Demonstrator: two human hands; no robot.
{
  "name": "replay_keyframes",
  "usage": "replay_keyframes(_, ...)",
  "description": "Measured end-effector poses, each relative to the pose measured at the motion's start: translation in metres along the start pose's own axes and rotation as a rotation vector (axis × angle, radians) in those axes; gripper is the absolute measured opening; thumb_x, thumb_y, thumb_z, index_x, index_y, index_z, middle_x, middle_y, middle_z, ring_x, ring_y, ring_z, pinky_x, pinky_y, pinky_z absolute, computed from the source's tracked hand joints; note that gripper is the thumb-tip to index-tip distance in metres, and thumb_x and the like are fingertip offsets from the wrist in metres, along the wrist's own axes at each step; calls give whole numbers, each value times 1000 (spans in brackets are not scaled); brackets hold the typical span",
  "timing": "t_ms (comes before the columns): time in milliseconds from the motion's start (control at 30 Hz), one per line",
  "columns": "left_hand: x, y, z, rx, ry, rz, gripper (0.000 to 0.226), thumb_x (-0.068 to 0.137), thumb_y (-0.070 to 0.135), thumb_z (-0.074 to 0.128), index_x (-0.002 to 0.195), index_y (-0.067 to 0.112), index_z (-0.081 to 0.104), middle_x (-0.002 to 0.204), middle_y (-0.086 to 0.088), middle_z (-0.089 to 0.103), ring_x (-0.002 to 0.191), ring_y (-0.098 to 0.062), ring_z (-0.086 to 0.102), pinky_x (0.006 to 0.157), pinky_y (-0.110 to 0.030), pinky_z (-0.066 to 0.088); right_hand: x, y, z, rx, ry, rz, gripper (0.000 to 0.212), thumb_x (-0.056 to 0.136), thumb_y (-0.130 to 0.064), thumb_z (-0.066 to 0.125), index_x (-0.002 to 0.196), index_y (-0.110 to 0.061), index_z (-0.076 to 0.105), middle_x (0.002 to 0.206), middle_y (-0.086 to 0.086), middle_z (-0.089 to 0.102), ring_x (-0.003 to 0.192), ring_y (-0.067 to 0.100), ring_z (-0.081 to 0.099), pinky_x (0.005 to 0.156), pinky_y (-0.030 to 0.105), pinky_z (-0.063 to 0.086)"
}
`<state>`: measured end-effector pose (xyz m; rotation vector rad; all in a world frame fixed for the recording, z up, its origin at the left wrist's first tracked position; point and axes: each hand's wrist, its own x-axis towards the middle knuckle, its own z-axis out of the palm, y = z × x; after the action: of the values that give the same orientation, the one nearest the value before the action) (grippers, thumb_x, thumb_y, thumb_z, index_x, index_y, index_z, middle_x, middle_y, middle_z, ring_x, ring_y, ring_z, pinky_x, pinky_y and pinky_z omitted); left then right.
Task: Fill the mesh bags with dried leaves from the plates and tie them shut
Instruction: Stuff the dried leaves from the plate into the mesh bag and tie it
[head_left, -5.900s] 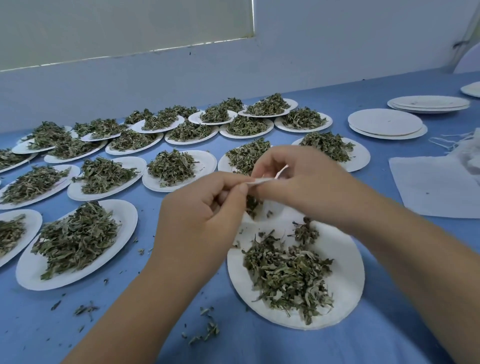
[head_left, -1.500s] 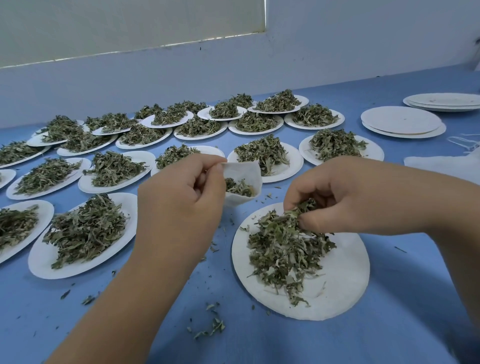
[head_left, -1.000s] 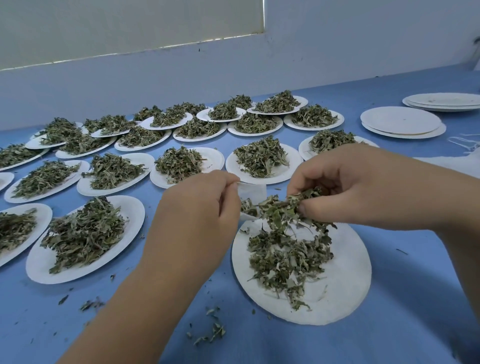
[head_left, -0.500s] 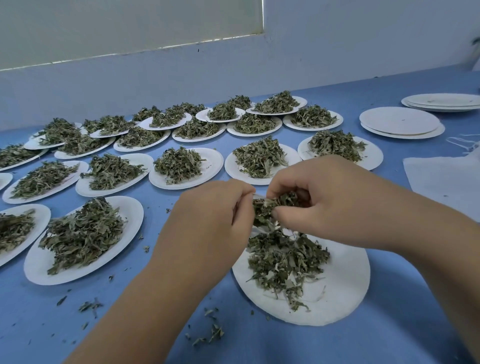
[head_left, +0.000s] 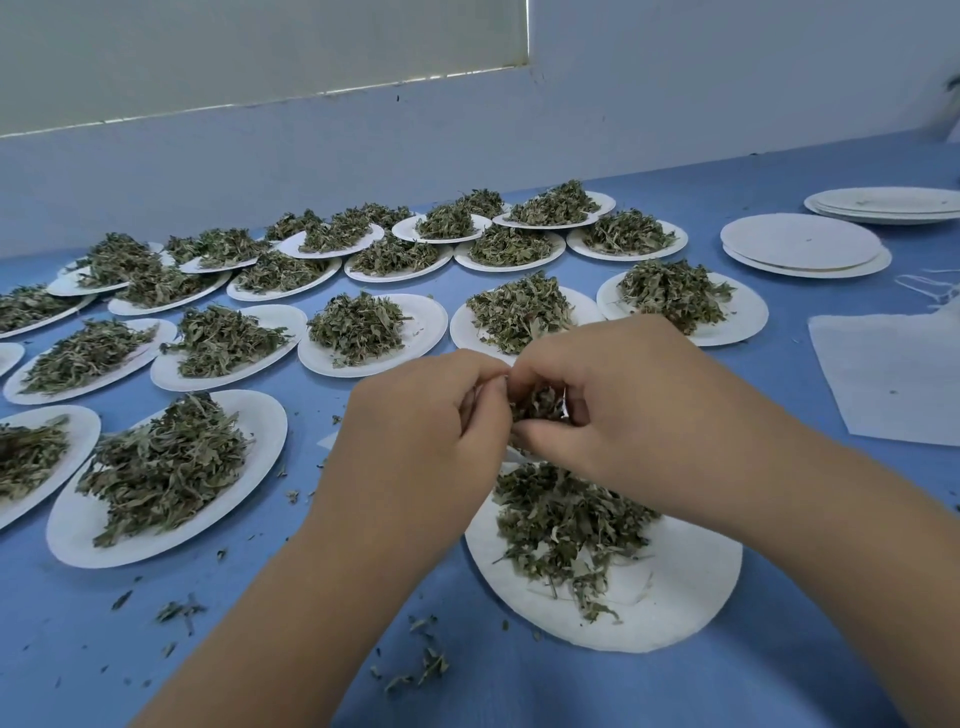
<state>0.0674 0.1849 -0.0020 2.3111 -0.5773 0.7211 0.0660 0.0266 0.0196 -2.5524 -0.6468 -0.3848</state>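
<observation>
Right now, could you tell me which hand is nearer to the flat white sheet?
Right. The right hand is just left of the white sheet; the left hand lies further left, beyond the right hand.

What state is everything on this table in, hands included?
Left hand, curled, gripping the mesh bag.
Mesh bag, nearly hidden between the hands.
Right hand, pinching dried leaves.
Near plate, half bare, some leaves remaining.
Other leaf plates, heaped.
Plates far right, empty, stacked.
White sheet, lying flat.

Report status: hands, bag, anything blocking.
Left hand pinches bag, mostly hidden. Right hand grips leaves at it. More leaves on plate below. Nothing blocking.
</observation>
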Motion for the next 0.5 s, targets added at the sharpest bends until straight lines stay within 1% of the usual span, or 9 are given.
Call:
replay_keyframes(100,0,0,2,-69,9,-48,20,85,21,53,82,23,73,48,2,44,52,-7,44,50,-9,31,-1,-1,0,34,49,38,21,79,-38,70,92,-36,53,71,-13,53,65,4,54,64,36,52)
replay_keyframes(167,0,1,2,-119,4,-68,20,84,23,53,81,26,72,54,-1,50,51,-6,45,50,-9,31,-1,-2,0,38,81,44,23,78,-36,72,88,-36,51,69,-14,50,64,4,52,63,34,51)
replay_keyframes(233,-1,1,3,-141,-3,-74,20,85,22,54,79,30,72,57,0,51,50,-6,44,48,-10,31,0,-2,1,32,97,52,21,78,-34,74,85,-34,54,64,-16,47,62,2,50,60,29,48)
replay_keyframes(333,0,0,4,-153,1,-86,21,88,13,60,78,26,73,55,-2,49,49,-7,42,47,-11,30,0,-1,2,71,92,68,18,76,-33,75,87,-33,62,66,-19,51,67,-1,52,57,16,42)
replay_keyframes(433,0,-2,4,-142,13,-104,20,88,8,62,76,19,73,52,-5,48,52,-16,44,47,-13,31,-2,0,-1,213,92,90,21,72,-30,79,87,-34,65,69,-20,58,71,-7,54,65,10,43)
replay_keyframes(500,0,-2,5,-153,11,-116,20,87,9,61,77,19,73,52,-5,48,51,-16,43,47,-14,31,-2,1,-3,294,83,94,20,72,-24,80,84,-32,66,71,-19,61,71,-7,58,67,9,46)
